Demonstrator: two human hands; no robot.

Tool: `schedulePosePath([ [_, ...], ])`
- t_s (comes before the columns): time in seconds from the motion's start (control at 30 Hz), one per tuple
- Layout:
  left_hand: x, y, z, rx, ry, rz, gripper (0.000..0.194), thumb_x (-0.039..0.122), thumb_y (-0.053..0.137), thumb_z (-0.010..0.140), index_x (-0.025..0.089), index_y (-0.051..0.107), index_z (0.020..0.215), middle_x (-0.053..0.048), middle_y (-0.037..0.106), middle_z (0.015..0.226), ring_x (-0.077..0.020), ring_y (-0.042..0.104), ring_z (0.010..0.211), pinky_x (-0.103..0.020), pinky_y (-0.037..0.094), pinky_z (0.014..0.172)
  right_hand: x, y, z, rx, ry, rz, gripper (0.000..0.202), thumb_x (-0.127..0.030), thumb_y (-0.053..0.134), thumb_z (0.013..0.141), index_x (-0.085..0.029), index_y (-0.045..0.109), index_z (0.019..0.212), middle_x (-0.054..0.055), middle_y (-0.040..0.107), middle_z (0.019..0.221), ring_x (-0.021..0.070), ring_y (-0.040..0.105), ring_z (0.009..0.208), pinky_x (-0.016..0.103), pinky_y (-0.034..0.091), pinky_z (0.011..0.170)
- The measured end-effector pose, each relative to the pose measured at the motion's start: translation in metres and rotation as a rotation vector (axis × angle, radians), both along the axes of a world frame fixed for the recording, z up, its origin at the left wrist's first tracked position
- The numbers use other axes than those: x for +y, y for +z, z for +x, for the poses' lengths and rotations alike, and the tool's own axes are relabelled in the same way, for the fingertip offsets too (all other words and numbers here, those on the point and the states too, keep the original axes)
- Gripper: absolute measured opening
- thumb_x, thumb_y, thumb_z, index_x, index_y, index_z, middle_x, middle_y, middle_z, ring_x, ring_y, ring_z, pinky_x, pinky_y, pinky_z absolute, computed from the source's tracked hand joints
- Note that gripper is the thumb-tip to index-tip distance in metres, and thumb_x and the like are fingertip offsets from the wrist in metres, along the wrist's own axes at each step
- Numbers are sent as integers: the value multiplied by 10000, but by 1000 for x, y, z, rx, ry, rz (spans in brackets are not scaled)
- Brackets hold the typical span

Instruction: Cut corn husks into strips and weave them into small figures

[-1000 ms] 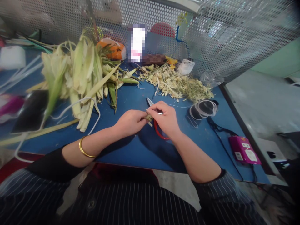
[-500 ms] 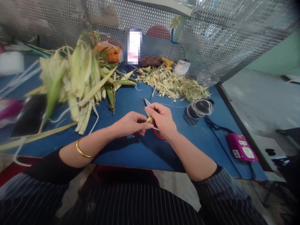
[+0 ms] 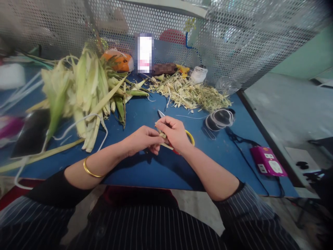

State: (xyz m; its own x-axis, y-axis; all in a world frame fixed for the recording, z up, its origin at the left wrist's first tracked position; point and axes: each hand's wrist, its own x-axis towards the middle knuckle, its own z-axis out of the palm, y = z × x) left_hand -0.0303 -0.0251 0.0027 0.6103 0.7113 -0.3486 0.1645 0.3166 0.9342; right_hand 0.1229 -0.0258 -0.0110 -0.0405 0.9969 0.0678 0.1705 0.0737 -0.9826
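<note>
Close together over the blue table, my left hand (image 3: 144,140) and my right hand (image 3: 173,132) both pinch a small pale strip of corn husk (image 3: 163,135). Its shape is mostly covered by my fingers. Scissors (image 3: 191,138) with a red and yellow handle lie under my right hand; the blade tip shows past the knuckles. A thin white thread (image 3: 191,117) runs on the table just beyond. To the left is a big heap of pale green corn husks (image 3: 90,80).
Husk scraps (image 3: 187,90) are piled at the back, near a phone (image 3: 145,53) with a blurred screen. A string-wrapped black spool (image 3: 221,119) stands right, and a magenta power socket block (image 3: 269,161) with black cables lies near the right edge. Perforated mesh (image 3: 169,21) closes the back.
The view has shifted slightly. My right hand has closed in over the husk strip and rotated a little, so more of the yellow scissor handle shows. Both hands stay together.
</note>
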Motion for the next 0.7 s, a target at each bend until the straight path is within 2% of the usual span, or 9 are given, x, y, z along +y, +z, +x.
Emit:
schedulePosePath([
  [0.13, 5, 2, 1, -87, 296, -32, 261, 375, 753, 699, 120, 699, 685, -22, 637, 590, -103, 598, 531, -244, 509, 594, 2, 4, 8, -206, -292, 342, 162, -324, 616, 837, -195, 630, 934, 22, 629, 871, 133, 565, 777, 285, 454, 757],
  [0.17, 7, 1, 1, -119, 378, -30, 276, 388, 767, 684, 120, 716, 726, -23, 644, 600, -106, 606, 550, -241, 505, 599, 1, 7, 9, -262, -333, 428, 153, -325, 609, 848, -197, 623, 929, 28, 627, 883, 140, 569, 808, 294, 448, 790],
  [0.23, 12, 1, 0, -174, 508, -1, 312, 417, 779, 669, 124, 731, 766, -28, 662, 627, -110, 619, 589, -230, 493, 604, -4, 10, 8, -389, -317, 511, 162, -333, 586, 872, -197, 609, 786, 11, 604, 763, 139, 555, 751, 297, 432, 769],
  [0.33, 15, -1, -2, -241, 613, 53, 308, 424, 772, 683, 129, 739, 765, -33, 687, 667, -96, 608, 611, -213, 484, 621, -13, 9, -1, -551, -121, 454, 277, -361, 604, 862, -197, 598, 638, -11, 570, 636, 120, 509, 612, 291, 398, 675],
  [0.4, 15, -4, -1, -270, 643, 72, 289, 413, 764, 696, 132, 741, 759, -36, 701, 689, -92, 602, 619, -209, 484, 629, -17, 5, -8, -552, -53, 370, 250, -377, 634, 837, -202, 647, 658, -10, 596, 645, 115, 509, 584, 281, 391, 632],
  [0.53, 13, -11, 5, -309, 653, 121, 261, 394, 733, 729, 133, 735, 717, -48, 718, 715, -109, 620, 652, -226, 499, 658, -20, -3, -16, -425, -106, 254, 202, -395, 669, 805, -210, 715, 738, -1, 655, 679, 126, 558, 601, 267, 410, 607],
  [0.7, 11, -17, 11, -296, 644, 164, 233, 353, 712, 746, 137, 715, 658, -27, 688, 667, -93, 585, 611, -223, 496, 623, -18, -7, -14, -409, -110, 274, 241, -358, 618, 841, -198, 653, 664, 17, 675, 730, 157, 620, 707, 279, 433, 654],
])
